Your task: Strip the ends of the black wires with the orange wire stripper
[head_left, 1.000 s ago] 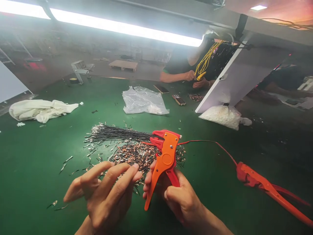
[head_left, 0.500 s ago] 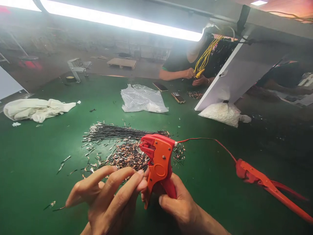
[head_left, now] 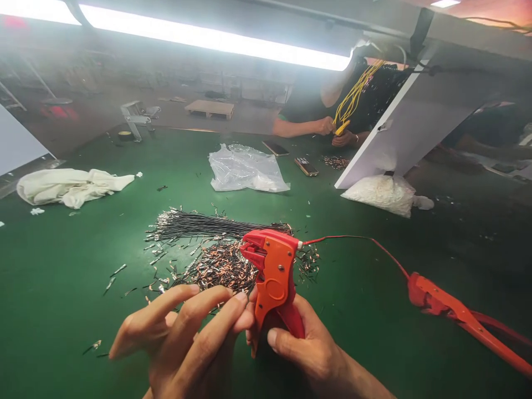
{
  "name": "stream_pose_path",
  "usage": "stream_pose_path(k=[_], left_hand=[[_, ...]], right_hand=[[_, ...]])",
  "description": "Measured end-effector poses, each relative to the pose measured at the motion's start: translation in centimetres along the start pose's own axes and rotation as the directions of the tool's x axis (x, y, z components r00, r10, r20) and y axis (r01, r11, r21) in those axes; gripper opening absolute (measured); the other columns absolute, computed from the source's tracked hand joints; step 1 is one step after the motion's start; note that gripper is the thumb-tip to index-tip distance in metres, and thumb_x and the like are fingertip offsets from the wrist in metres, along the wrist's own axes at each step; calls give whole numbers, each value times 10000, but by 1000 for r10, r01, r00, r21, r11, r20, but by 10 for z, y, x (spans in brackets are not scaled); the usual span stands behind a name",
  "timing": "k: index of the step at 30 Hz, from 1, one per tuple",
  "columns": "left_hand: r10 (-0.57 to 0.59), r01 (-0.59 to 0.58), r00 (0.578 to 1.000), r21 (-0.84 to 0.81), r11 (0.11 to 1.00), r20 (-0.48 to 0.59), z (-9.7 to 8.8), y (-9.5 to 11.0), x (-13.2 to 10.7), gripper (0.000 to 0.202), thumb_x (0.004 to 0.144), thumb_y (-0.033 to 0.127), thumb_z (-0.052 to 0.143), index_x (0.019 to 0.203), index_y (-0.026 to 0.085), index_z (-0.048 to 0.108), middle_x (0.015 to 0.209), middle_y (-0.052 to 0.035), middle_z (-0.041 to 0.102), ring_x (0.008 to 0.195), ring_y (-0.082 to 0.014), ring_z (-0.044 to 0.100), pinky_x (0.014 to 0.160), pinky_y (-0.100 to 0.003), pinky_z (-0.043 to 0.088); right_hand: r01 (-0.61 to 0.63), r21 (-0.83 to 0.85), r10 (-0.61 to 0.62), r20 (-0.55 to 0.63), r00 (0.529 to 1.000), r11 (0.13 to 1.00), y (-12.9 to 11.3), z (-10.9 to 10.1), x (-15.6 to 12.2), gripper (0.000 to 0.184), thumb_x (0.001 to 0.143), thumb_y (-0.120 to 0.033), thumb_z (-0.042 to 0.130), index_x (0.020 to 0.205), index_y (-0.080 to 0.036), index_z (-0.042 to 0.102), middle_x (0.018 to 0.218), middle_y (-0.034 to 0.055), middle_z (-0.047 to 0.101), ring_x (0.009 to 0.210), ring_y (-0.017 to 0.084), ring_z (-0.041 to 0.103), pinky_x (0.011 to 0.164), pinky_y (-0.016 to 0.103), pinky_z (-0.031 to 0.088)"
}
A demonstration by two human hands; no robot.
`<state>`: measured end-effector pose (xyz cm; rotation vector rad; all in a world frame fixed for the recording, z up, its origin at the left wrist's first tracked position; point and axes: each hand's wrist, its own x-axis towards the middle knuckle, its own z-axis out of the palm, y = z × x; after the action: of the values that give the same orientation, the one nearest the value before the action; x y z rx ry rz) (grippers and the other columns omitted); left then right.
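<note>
A red and orange wire stripper stands upright in my right hand, whose fingers wrap round its handles. Its jaws point left. My left hand is close to the stripper's lower left side, with index finger and thumb pinched together near the right fingertips; whatever lies between them is too small to make out. The other left fingers are bent and raised. Behind the stripper is a heap of short black wire offcuts with copper ends. Just beyond lies a bundle of black wires with metal terminals.
A second red wire stripper lies to the right, a red cord between the two. Farther back are a clear plastic bag, two phones, a white cloth and a bag of white pieces. A co-worker's hands hold yellow wires.
The view has shifted slightly, so the scene sits a little farther right. My hands and the wire stripper keep nearly the same pose.
</note>
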<state>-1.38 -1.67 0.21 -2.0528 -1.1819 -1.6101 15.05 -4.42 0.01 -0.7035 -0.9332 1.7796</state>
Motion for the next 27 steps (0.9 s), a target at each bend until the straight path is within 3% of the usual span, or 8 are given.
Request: stream_pose_path(k=[6,9,15,20,27], left_hand=[[25,-23,998,-25,999,52,-4,4,1,90,889,279,640,866,295,726,759,-6,715,874,-223,592,846,-404,356],[53,-51,990,-12,999,131,-8,0,2,103,884,240,646,900,298,730,778,-4,725,887,-225,588,848,-406,343],[129,-127,970,-22,992,208,-14,-10,-2,143,872,222,658,986,284,718,827,-19,743,925,-251,556,796,-404,330],[140,-131,974,-63,989,179,-7,-5,-1,122,858,175,662,946,244,710,789,-33,740,930,-250,540,797,-407,346],[66,-56,992,-98,994,107,-2,2,2,89,862,159,643,875,227,699,712,-31,723,921,-240,515,812,-407,351]], right_hand=[[-16,-7,16,48,999,1000,-2,0,2,280,838,-338,709,1011,-145,601,864,35,586,770,138,522,725,270,448],[-32,-3,33,78,996,999,2,-1,1,292,842,-358,706,983,-126,598,856,48,582,743,137,540,695,276,467],[-49,29,49,19,999,998,11,-2,-2,300,825,-362,742,955,-140,588,786,24,592,633,115,576,597,252,490],[-51,36,51,8,999,998,15,-6,-1,381,821,-469,733,934,-144,571,620,-28,552,463,83,512,463,219,454],[-118,2,118,4,993,993,13,-6,-5,441,789,-540,741,881,-153,551,642,-18,546,471,78,511,432,199,449]])
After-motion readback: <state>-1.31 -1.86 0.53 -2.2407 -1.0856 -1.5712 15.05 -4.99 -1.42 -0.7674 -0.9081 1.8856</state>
